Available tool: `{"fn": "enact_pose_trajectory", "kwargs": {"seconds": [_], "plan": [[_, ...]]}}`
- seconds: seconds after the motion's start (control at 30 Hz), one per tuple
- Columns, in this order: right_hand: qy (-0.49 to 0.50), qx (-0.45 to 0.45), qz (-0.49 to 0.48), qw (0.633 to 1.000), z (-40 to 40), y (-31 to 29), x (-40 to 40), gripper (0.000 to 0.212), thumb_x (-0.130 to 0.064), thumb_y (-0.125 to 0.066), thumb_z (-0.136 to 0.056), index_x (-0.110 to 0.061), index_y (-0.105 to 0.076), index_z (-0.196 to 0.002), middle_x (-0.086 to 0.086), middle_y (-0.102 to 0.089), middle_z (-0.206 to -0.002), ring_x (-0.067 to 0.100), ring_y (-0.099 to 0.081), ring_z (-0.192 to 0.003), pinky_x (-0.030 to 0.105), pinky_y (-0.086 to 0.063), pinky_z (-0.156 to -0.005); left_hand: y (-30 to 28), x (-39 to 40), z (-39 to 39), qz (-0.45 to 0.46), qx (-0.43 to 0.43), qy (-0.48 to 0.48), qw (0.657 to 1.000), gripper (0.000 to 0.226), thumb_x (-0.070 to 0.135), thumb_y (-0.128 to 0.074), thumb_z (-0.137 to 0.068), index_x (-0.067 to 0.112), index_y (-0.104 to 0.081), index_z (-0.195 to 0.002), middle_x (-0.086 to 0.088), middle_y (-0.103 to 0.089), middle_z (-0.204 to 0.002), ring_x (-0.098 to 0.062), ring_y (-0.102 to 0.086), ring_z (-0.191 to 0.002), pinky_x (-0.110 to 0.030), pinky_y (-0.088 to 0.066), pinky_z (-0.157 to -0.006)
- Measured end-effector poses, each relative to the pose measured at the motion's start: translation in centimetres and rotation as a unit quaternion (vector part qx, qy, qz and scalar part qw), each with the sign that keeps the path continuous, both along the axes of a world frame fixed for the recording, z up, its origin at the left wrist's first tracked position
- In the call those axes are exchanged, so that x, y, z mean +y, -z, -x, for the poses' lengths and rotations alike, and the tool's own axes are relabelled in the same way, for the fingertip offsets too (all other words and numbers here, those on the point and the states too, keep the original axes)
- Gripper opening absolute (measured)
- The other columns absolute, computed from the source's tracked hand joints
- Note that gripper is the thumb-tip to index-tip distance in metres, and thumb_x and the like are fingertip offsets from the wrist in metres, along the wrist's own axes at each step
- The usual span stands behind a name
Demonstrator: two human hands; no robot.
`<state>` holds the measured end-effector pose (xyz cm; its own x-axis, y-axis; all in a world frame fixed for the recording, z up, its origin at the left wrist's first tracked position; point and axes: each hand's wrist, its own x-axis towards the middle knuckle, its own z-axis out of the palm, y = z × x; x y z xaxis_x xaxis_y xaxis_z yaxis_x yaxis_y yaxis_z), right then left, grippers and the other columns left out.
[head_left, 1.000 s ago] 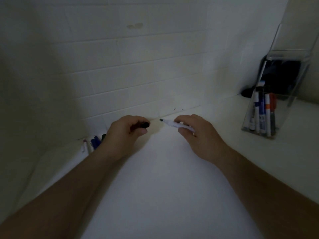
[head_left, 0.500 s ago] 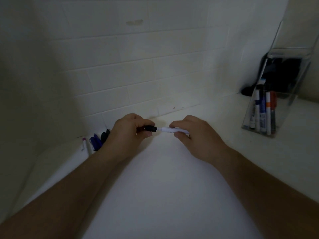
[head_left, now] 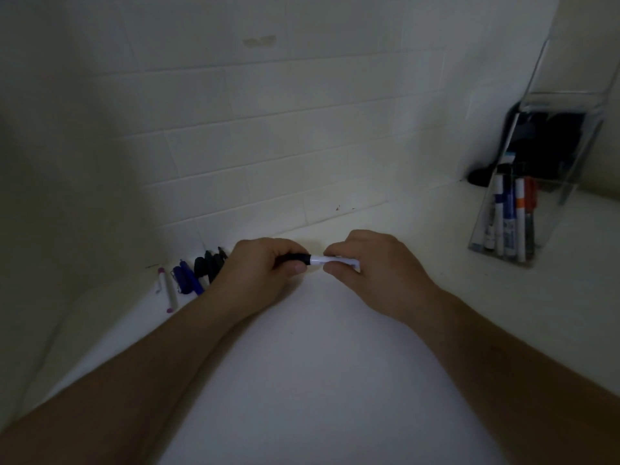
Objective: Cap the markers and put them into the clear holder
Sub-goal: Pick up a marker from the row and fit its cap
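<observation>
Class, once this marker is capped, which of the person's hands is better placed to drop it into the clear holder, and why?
Right. The right hand already grips the marker by its white barrel, and the clear holder stands on that side. The left hand holds only the black cap.

A white tiled wall (head_left: 268, 135) rose ahead of me, with a small brownish smudge (head_left: 259, 41) high on it. A dark object (head_left: 550, 135) sat in the far right corner, too dim to identify.
</observation>
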<state>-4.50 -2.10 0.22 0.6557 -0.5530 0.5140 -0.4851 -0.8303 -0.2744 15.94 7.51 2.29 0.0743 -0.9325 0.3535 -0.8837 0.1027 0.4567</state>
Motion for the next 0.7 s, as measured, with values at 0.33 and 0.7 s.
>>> {"fn": "enact_pose_trajectory", "kwargs": {"seconds": [0.33, 0.7], "plan": [[-0.035, -0.068, -0.046, 0.996, -0.4, 0.3, 0.3, 0.023, -0.05, -0.051, -0.096, -0.037, -0.07, -0.099, -0.008, -0.058, -0.076, 0.01, -0.055, -0.074, 0.039, -0.048, -0.067, 0.1, -0.1, 0.5, 0.055, 0.008, -0.011, 0.998, 0.016, 0.019, -0.073, -0.088, 0.026, -0.077, -0.101, 0.023, -0.066, -0.085, 0.02, -0.056, -0.077, 0.001, -0.036, -0.073], [0.022, 0.009, 0.036, 0.999, -0.1, -1.0, 0.9, 0.021, -0.047, -0.045, -0.097, -0.038, -0.057, -0.111, -0.003, -0.055, -0.073, 0.016, -0.048, -0.069, 0.031, -0.037, -0.059, 0.3, -0.5, 2.4, 0.083, 0.135, -0.005, 0.987, 0.017, 0.031, -0.069, -0.091, 0.026, -0.053, -0.09, 0.009, -0.072, -0.077, -0.003, -0.067, -0.073, -0.02, -0.051, -0.066]]}}
